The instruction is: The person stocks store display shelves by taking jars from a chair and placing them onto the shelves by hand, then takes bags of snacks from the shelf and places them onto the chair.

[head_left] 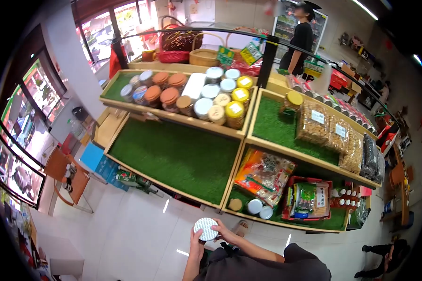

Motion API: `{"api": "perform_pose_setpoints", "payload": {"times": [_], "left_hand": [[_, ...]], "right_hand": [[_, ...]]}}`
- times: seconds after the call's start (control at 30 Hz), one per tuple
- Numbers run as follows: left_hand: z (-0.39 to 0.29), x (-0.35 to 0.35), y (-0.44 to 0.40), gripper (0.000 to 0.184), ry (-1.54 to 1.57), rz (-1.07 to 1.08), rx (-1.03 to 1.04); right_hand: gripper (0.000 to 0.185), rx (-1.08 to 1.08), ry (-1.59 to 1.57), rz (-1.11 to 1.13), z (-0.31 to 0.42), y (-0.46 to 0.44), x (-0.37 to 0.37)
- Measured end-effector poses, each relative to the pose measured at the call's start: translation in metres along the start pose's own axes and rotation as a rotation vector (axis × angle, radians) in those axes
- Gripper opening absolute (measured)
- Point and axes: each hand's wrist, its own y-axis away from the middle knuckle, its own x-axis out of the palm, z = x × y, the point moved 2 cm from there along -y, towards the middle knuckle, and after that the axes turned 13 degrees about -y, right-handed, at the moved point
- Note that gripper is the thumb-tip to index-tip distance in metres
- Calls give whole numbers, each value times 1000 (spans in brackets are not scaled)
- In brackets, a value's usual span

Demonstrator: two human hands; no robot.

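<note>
A round container with a white patterned lid (pixel 206 229) is held in front of my body, over the tiled floor. Around its left side wraps my left hand (pixel 197 240), thumb near the lid's edge. My right hand (pixel 221 229) grips it from the right, with fingers at the rim. Beyond the hands stands a wooden display shelf (pixel 173 198). Its lower left tray is lined with green turf (pixel 176 152). Jars with orange, white and yellow lids crowd the upper left tray, among them a yellow-lidded jar (pixel 234 112).
Bagged goods (pixel 314 122) fill the right upper tray; packets, jars and a red basket (pixel 288 213) sit below. A blue box (pixel 101 161) and wooden chair (pixel 68 178) stand left. A person in black (pixel 301 37) stands behind the shelf; another is at lower right (pixel 393 257).
</note>
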Motion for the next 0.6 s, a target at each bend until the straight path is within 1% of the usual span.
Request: {"api": "perform_pose_setpoints", "payload": {"times": [0.03, 0.07, 0.17, 0.23, 0.27, 0.33, 0.5, 0.53, 0.57, 0.6], "left_hand": [[-1, -22, 1, 48, 49, -20, -5], [-9, -40, 4, 47, 59, -31, 2], [-44, -81, 21, 47, 47, -147, 93], [-67, -99, 37, 49, 89, -238, 89], [-68, -118, 38, 50, 102, -250, 106], [-73, -140, 37, 50, 189, -290, 190], [-77, -198, 25, 50, 283, -342, 211], [-85, -206, 19, 51, 292, -349, 214], [-95, -215, 15, 52, 273, -368, 211], [-105, -222, 10, 52, 275, -380, 219]], "right_hand": [[70, -15, 32, -43, -11, -8, 19], [71, 14, 27, -35, -14, -12, 44], [71, 110, 50, 66, -27, -34, 100], [70, 103, 151, 64, -31, -50, 132], [69, 141, 197, 131, -36, -64, 142], [67, 164, 237, 150, -45, -85, 165], [66, 218, 283, 186, -64, -133, 201], [65, 218, 281, 196, -65, -147, 207], [60, 253, 244, 218, -65, -160, 215], [60, 260, 248, 230, -67, -175, 221]]}}
